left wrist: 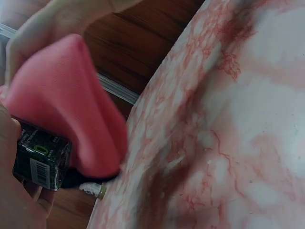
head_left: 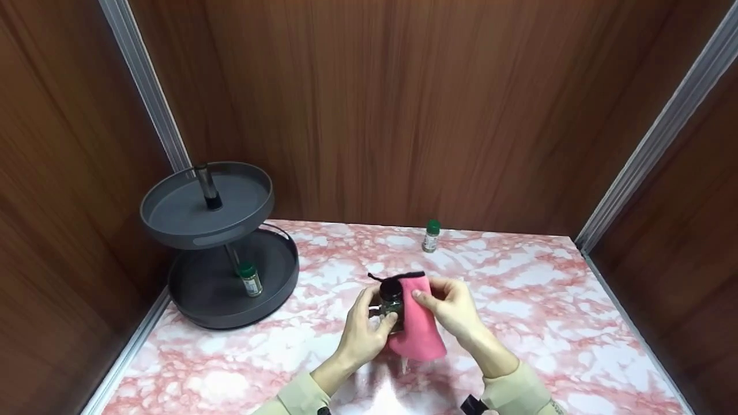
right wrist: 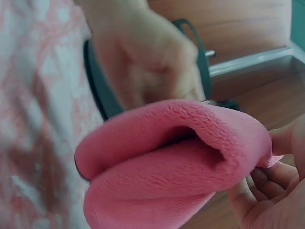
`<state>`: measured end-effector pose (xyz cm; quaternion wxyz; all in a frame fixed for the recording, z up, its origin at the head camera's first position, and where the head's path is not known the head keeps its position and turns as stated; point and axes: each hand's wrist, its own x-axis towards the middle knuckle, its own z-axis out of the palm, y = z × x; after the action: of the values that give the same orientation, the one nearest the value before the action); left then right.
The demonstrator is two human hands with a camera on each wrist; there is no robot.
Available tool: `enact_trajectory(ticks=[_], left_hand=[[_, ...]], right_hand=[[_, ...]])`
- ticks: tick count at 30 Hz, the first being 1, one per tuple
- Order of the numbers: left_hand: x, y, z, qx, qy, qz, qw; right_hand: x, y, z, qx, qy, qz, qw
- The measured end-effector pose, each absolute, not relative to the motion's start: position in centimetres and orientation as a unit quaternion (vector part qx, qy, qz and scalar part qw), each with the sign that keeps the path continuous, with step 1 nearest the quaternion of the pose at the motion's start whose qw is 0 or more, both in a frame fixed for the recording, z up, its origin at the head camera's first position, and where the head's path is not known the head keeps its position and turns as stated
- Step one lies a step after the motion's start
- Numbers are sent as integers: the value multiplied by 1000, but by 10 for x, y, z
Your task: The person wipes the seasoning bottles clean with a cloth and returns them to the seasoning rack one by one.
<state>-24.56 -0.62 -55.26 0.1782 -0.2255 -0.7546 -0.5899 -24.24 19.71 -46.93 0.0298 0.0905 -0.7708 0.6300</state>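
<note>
In the head view, my left hand point(head_left: 362, 331) grips a small spice jar point(head_left: 391, 302) with a black lid. The left wrist view shows the jar's dark label and white barcode point(left wrist: 40, 171). My right hand point(head_left: 458, 308) pinches a pink plush cloth point(head_left: 421, 325) with black edging, thumb on its near face. The cloth hangs right beside the jar and overlaps its right side. From the right wrist, the cloth point(right wrist: 157, 171) looks folded over with a hollow between its layers, and it hides the jar.
A dark two-tier round tray point(head_left: 202, 317) stands at the left. On its lower tier is a green-capped spice bottle point(head_left: 251, 280). Another green-capped bottle point(head_left: 430, 237) stands on the pink marbled table point(head_left: 553, 311) near the back wall. Wood-patterned panels point(head_left: 375, 115) enclose the table.
</note>
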Motion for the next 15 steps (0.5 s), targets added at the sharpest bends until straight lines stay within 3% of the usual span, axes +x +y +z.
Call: enact_trajectory(ticks=[8,15], left_hand=[[-242,-3,-548,-225,-742,-613,149],[-244,-2,-543,-225,-726,-629,160]], right_hand=[[-245,197,-463,106,-763,636,54],[-244,200,-483,92,-785,610,63]])
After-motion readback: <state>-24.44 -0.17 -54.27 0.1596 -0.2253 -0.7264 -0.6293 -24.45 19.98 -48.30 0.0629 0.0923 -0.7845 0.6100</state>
